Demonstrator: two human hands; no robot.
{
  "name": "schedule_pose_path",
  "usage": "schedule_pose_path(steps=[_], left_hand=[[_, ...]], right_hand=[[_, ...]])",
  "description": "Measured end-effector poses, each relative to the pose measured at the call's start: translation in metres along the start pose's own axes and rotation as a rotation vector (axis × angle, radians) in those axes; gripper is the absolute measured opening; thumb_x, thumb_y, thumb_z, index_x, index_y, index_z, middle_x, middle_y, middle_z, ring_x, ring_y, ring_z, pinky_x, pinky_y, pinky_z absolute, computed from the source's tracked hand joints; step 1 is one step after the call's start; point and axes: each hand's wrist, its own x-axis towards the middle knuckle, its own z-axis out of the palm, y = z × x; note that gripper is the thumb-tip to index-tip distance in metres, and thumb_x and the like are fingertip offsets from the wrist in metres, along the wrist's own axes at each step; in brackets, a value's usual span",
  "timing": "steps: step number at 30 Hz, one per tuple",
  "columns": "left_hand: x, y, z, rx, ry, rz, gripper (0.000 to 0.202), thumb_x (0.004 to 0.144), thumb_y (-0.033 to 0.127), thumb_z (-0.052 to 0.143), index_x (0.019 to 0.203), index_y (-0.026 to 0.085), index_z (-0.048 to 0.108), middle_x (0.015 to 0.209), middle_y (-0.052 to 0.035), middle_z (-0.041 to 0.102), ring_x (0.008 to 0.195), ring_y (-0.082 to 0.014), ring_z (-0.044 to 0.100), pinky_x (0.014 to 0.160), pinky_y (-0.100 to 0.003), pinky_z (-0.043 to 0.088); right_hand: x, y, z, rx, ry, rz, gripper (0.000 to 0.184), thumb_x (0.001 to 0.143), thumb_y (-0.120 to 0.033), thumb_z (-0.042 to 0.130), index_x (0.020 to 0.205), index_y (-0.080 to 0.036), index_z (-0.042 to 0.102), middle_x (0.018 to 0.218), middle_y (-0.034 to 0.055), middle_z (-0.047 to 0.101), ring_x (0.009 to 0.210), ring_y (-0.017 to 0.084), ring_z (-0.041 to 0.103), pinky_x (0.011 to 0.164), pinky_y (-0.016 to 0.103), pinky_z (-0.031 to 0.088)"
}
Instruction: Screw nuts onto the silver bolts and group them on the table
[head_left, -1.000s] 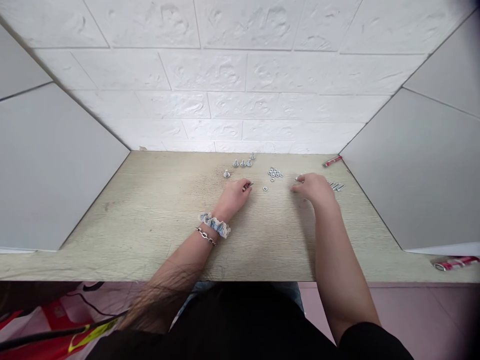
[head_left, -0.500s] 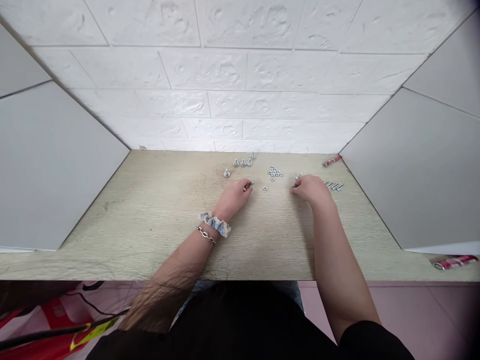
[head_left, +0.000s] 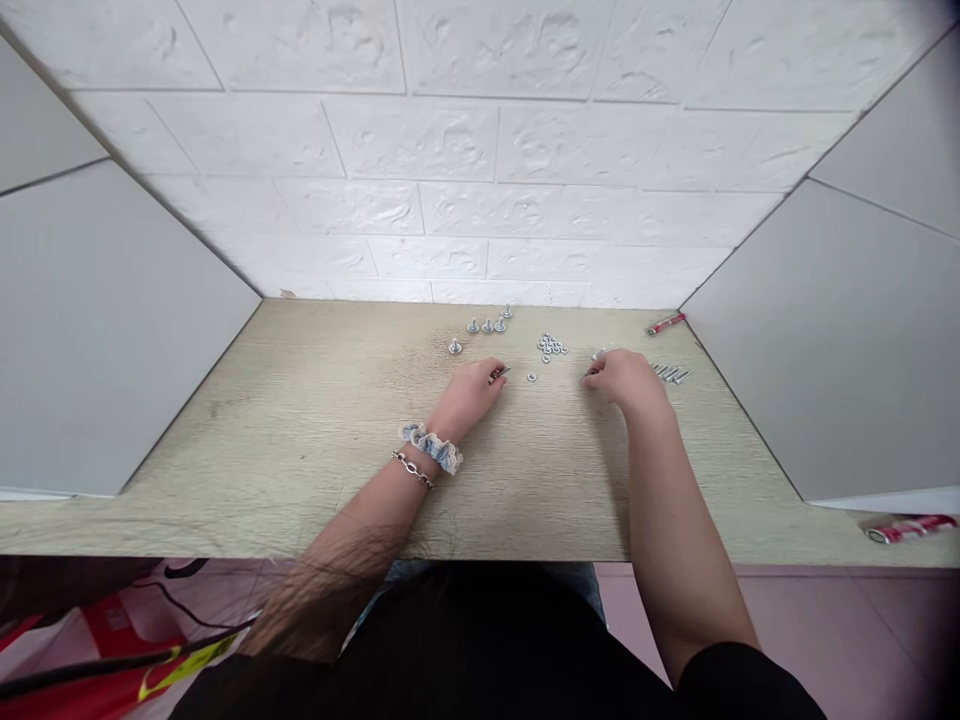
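My left hand (head_left: 471,390) is closed in a pinch on a small metal bolt (head_left: 504,372), whose end pokes out past the fingertips. My right hand (head_left: 624,380) is also closed, fingertips down at the tabletop. A bit of metal shows at its fingertips, too small to name. Just behind those fingers lies a small metal piece (head_left: 598,353), partly covered by the hand. Between the hands sits a single nut (head_left: 532,377), with a cluster of nuts (head_left: 551,345) beyond it. Right of my right hand several bolts (head_left: 671,373) lie in a row, some hidden by the hand.
Several bolts stand on their heads at the back, among them one bolt (head_left: 455,346) nearer me. A red tube-shaped object (head_left: 666,324) lies at the back right, another red tube (head_left: 910,528) at the front right. A white brick wall (head_left: 450,210) and grey side panels (head_left: 885,340) bound the table (head_left: 300,420).
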Motion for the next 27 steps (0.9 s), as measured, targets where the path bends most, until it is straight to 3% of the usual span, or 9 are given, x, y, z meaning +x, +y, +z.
schedule_pose_path(steps=[3,6,10,13,18,27], left_hand=[[0.000,0.000,0.000,0.002,-0.005,-0.001,0.020,0.081,0.021,0.049,0.096,0.017,0.061,0.093,-0.0050,0.066,0.086,-0.0176,0.059,0.083,-0.030,0.046],[0.000,-0.001,0.001,0.004,-0.009,0.019,0.020,0.081,0.020,0.049,0.096,0.017,0.062,0.093,-0.0053,0.066,0.086,-0.0176,0.059,0.083,-0.030,0.045],[0.002,-0.002,0.003,-0.014,0.000,0.064,0.020,0.081,0.018,0.049,0.097,0.016,0.062,0.093,-0.0061,0.066,0.085,-0.0173,0.060,0.083,-0.030,0.045],[0.003,-0.003,0.005,-0.065,0.030,0.073,0.029,0.080,0.016,0.051,0.108,0.015,0.057,0.093,-0.0066,0.066,0.084,-0.0167,0.060,0.081,-0.029,0.046],[0.005,-0.004,0.006,-0.156,0.040,0.113,0.039,0.080,0.015,0.052,0.118,0.015,0.050,0.092,-0.0060,0.066,0.080,-0.0154,0.061,0.079,-0.029,0.047],[0.006,-0.005,0.008,-0.173,0.078,0.132,0.035,0.079,0.015,0.053,0.114,0.017,0.053,0.090,-0.0040,0.066,0.079,-0.0143,0.061,0.076,-0.027,0.047]], right_hand=[[-0.003,-0.003,-0.004,0.063,0.094,0.008,0.016,0.068,-0.029,0.060,0.079,-0.021,0.067,0.082,0.0058,0.064,0.075,0.020,0.057,0.057,0.027,0.037],[-0.008,-0.013,-0.004,0.244,0.208,-0.164,0.017,0.071,-0.031,0.061,0.082,-0.020,0.066,0.081,0.0027,0.064,0.073,0.017,0.056,0.062,0.026,0.038],[-0.018,-0.037,0.001,0.443,0.132,-0.522,0.019,0.070,-0.033,0.064,0.083,-0.020,0.066,0.078,-0.0003,0.063,0.069,0.013,0.054,0.064,0.024,0.038],[-0.025,-0.051,0.008,0.484,0.076,-0.635,0.018,0.072,-0.033,0.063,0.084,-0.020,0.066,0.078,-0.0011,0.062,0.066,0.012,0.052,0.062,0.023,0.037],[-0.026,-0.057,0.016,0.478,0.071,-0.706,0.012,0.074,-0.028,0.061,0.081,-0.020,0.066,0.079,-0.0007,0.062,0.065,0.012,0.050,0.061,0.023,0.035],[-0.024,-0.057,0.017,0.497,0.128,-0.712,0.010,0.075,-0.029,0.060,0.080,-0.021,0.064,0.078,-0.0007,0.060,0.063,0.012,0.049,0.062,0.024,0.035]])
